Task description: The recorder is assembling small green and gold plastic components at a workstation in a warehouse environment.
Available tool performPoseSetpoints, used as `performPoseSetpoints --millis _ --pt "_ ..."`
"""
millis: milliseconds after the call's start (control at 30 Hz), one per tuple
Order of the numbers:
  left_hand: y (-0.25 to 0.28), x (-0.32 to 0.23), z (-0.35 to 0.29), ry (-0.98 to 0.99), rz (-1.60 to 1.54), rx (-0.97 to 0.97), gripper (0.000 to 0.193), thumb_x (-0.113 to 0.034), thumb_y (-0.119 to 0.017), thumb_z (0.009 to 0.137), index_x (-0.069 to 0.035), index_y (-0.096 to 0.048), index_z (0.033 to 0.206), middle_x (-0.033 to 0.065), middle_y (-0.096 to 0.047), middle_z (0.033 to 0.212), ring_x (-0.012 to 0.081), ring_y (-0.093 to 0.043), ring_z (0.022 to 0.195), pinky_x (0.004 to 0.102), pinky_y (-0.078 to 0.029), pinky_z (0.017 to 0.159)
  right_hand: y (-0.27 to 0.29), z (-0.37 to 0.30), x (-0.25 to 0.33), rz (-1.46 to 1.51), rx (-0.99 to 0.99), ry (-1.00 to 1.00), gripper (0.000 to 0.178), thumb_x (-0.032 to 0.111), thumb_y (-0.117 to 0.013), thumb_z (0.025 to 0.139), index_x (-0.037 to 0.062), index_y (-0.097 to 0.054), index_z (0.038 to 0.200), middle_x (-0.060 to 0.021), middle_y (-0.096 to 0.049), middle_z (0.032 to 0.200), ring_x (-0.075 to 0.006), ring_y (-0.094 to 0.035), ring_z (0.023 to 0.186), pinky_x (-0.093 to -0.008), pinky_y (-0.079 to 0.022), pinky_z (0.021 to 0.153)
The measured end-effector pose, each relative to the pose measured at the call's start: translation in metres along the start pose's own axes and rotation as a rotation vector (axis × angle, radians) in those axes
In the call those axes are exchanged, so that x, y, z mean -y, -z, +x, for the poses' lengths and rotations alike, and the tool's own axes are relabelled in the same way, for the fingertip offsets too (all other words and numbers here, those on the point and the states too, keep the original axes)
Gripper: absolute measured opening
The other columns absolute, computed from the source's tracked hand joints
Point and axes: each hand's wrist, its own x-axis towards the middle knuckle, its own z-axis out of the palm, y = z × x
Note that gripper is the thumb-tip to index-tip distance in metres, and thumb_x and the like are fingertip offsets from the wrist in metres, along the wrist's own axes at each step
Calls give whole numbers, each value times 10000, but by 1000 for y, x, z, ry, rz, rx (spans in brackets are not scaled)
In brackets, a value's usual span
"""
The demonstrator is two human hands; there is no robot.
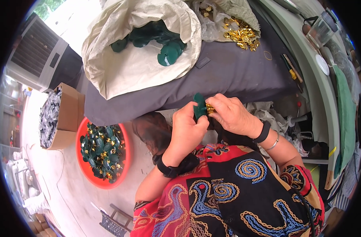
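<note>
Holding green disc point(199, 106), discs point(169, 53) in sack point(127, 77), perhaps plastic point(50, 118) in box point(71, 112)

Gold piece point(209, 108) — largely concealed by the fingers of the right hand point(231, 113). Green disc point(199, 105): partly covered by the left hand point(188, 128). White sack point(133, 81): cut off at the upper edge. Red-orange basin point(126, 152): floor hidden beneath heaped pieces point(103, 150). Patterned garment point(220, 197) — cropped by the lower edge.

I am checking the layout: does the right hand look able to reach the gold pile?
Probably yes: flat cloth lies between the right hand and the gold pile, but that hand holds a gold piece at the green disc.
</note>
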Motion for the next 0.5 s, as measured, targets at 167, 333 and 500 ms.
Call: performPoseSetpoints --millis 167,333,500 --pt "-6 -4 2 -260 265 -58 172 24 -571 703 60 -520 863 206 -574 721 371 -579 595 431 -442 521 1 3 -2 -84 30 9 408 65 -694 760 13 -467 1095 -164 -539 835 -372 -573 679 -400 -469 557" --pt "-10 0 0 -401 466 -84 250 21 -577 690 64 -508 926 220 -553 789 414 -565 620 486 -439 539 0 10 3 886 165 -716 161 160 -528 936 1 -527 916 -33 -495 655 -119 -483 480 -273 -361 411" --pt "12 17 2 -534 567 -135 184 25 -547 722 13 -545 906 199 -539 682 381 -553 608 392 -427 503 -13 18 0 1118 236 -852 247 250 -507 965 30 -548 863 4 -519 674 -41 -402 446 -207 -303 386"
